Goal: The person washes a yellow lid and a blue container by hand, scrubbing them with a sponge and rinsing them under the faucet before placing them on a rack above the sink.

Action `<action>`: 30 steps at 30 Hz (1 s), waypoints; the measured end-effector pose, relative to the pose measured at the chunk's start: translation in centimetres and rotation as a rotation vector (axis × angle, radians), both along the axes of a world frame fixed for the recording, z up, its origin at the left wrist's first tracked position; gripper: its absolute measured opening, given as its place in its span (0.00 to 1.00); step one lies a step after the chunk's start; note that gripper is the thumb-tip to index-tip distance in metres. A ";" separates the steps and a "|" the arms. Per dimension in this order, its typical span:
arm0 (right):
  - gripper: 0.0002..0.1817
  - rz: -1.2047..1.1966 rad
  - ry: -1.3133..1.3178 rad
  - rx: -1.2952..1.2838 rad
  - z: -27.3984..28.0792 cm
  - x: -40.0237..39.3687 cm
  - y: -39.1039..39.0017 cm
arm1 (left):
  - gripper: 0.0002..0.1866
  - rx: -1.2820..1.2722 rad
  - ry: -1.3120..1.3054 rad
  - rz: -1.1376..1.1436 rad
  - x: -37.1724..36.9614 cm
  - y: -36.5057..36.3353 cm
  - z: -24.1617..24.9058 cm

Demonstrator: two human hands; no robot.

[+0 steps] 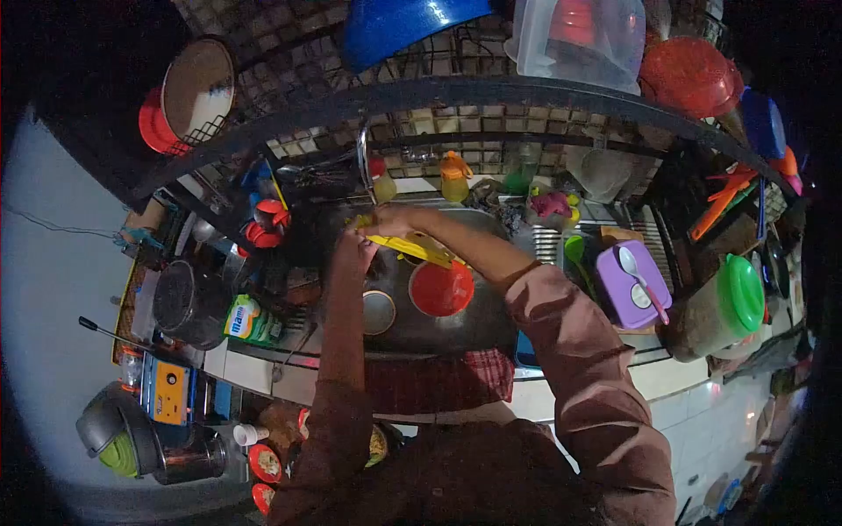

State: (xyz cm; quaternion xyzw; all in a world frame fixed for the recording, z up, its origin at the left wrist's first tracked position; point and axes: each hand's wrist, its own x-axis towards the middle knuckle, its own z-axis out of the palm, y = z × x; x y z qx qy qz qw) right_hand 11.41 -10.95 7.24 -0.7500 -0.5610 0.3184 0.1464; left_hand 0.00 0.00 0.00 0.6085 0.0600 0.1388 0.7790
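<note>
Over the sink, a long yellow plastic piece is held tilted, seen nearly edge-on; I cannot make out its exact kind. My left hand is closed on its left end, with the fingers partly hidden. My right hand bends over the same end, its fingers curled at a small yellow-green thing that looks like a sponge. Below the yellow piece, a red bowl sits in the sink, with a smaller round grey bowl to its left.
A curved faucet rises behind my hands. Bottles, including an orange-capped one, line the back ledge. To the right are a purple container with a spoon and a green-lidded tub. A dark pot stands left; a dark shelf edge crosses above.
</note>
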 end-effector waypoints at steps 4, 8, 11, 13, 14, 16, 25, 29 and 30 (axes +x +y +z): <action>0.22 0.100 -0.111 0.274 0.6 -0.7 -0.3 | 0.08 -0.553 -0.125 0.235 -0.5 -1.1 1.2; 0.22 -0.042 -0.339 0.269 0.9 -0.4 2.1 | 0.11 -0.578 -0.205 0.312 -1.7 -2.5 3.6; 0.24 -0.234 -0.254 0.294 1.4 -1.2 2.2 | 0.12 -0.586 -0.124 0.343 -3.1 -2.7 3.2; 0.24 -0.318 -0.218 0.336 0.1 -1.2 3.4 | 0.13 -0.598 -0.041 0.376 -4.5 -2.9 2.7; 0.23 -0.341 -0.229 0.419 -1.2 -0.8 4.5 | 0.14 -0.606 0.001 0.393 -5.2 -3.0 2.4; 0.23 -0.360 -0.238 0.503 -1.1 -1.1 4.7 | 0.14 -0.668 0.006 0.434 -6.1 -2.7 1.3; 0.23 -0.434 -0.277 0.610 0.7 -0.9 2.1 | 0.13 -0.912 0.113 0.598 -7.5 -2.7 -4.4; 0.21 -0.398 -0.170 0.557 1.5 0.0 0.6 | 0.17 -0.811 0.202 0.612 -7.0 -4.0 -4.3; 0.22 -0.406 -0.140 0.542 2.6 -0.5 -0.4 | 0.17 -0.812 0.202 0.608 -6.8 -4.2 -4.5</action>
